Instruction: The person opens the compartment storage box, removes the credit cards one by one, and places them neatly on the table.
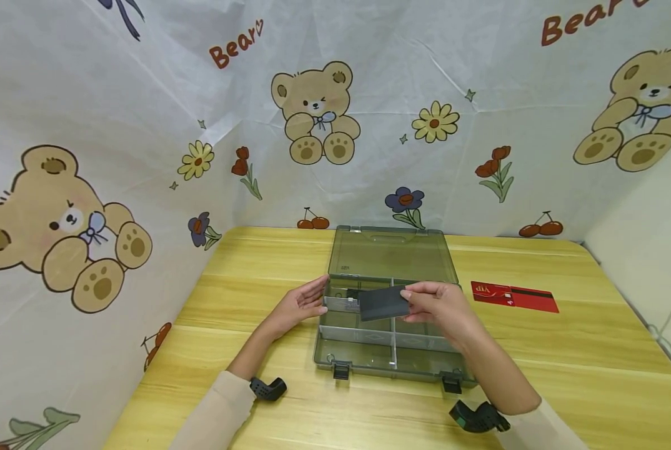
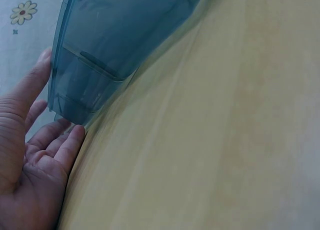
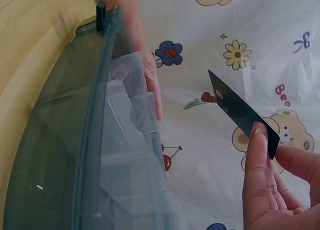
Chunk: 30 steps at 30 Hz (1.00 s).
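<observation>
One dark card [image 1: 383,304] held above the compartments of one open divided box [image 1: 363,354]; right hand [image 1: 439,306] pinches its 3 o'clock end, left hand [image 1: 298,307] unclenched, touching the box's 9 o'clock side. Card judged light, stiff, somewhat slippery; best taken by opposite edges. Count: two red cards [image 1: 515,298] on the bench [image 1: 369,412], 3 o'clock of box.

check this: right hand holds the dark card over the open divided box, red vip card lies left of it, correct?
The side is wrong: the head view shows the red VIP card lying right of the open divided box, over which the right hand holds the dark card.
</observation>
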{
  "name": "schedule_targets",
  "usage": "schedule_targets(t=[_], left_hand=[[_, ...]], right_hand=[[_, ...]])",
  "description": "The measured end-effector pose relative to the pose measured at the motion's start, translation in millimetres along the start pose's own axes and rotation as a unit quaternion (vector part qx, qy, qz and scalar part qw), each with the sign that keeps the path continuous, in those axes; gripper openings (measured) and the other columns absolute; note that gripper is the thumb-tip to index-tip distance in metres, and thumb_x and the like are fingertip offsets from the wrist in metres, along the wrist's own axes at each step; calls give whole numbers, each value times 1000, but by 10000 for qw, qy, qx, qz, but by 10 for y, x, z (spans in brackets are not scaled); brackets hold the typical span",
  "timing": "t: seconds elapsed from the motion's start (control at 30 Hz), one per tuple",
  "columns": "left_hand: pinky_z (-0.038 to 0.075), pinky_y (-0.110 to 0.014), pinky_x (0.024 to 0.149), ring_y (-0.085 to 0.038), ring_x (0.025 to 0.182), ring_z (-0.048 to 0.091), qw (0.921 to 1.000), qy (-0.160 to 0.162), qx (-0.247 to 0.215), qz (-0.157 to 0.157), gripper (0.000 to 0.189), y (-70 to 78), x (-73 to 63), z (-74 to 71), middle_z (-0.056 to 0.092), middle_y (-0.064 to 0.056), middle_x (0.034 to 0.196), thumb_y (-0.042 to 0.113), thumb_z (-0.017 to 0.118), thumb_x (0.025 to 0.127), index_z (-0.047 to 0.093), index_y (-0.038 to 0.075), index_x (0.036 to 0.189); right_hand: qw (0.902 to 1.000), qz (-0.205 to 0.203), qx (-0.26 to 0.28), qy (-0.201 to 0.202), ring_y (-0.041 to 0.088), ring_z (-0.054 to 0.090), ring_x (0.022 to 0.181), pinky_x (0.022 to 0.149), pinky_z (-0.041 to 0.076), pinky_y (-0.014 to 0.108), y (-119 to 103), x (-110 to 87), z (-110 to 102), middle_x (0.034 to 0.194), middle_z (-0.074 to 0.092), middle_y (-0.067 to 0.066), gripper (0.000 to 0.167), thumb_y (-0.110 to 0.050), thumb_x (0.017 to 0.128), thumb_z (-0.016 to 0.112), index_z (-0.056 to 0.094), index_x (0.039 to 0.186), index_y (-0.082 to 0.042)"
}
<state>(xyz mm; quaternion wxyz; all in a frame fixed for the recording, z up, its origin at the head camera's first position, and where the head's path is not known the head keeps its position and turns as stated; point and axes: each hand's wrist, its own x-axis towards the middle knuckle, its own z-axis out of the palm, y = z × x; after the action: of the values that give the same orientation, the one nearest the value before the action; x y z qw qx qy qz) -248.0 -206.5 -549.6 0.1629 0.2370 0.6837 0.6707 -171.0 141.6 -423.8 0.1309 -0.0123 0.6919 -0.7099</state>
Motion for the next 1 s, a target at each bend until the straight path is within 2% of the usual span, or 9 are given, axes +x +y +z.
schedule_targets(t=[0.3, 0.47, 0.63, 0.8, 1.0], left_hand=[[37, -29, 116, -25, 149, 33, 10000, 31, 15, 17, 76, 6, 11, 1, 32, -4, 164, 9, 73, 95, 34, 14, 160], [37, -30, 116, -26, 149, 32, 10000, 21, 18, 26, 75, 16, 6, 8, 31, -5, 164, 9, 73, 95, 34, 15, 160], [36, -30, 116, -28, 150, 31, 10000, 12, 3, 32, 76, 17, -1, 14, 30, -7, 165, 8, 72, 95, 33, 13, 160], [36, -32, 117, -29, 150, 30, 10000, -10, 21, 54, 76, 20, 5, 14, 29, -8, 165, 7, 72, 95, 32, 12, 160], [36, -31, 117, -28, 150, 30, 10000, 13, 21, 33, 75, 15, -4, 15, 30, -7, 165, 7, 72, 95, 33, 13, 160]], right_hand=[[9998, -76, 139, 148, 20, 73, 73, 77, 64, 40, -18, -110, -192, 87, 74, 9, 33, -14, 96, 72, 66, 117, 12], [9993, -112, 209, 291, 17, 71, 71, 74, 65, 35, -25, -186, -297, 85, 72, 7, 32, -13, 96, 72, 67, 116, 11], [9986, -156, 285, 414, 15, 68, 69, 73, 65, 33, -36, -256, -413, 79, 68, 3, 20, -13, 96, 72, 72, 110, 2], [9978, -325, 429, 381, 14, 67, 69, 73, 65, 33, -51, -327, -534, 82, 68, 2, 11, -10, 97, 70, 75, 105, -5], [9961, -462, 639, 398, 15, 69, 69, 72, 65, 34, -44, -402, -664, 85, 70, 1, 10, -6, 98, 68, 77, 102, -7]])
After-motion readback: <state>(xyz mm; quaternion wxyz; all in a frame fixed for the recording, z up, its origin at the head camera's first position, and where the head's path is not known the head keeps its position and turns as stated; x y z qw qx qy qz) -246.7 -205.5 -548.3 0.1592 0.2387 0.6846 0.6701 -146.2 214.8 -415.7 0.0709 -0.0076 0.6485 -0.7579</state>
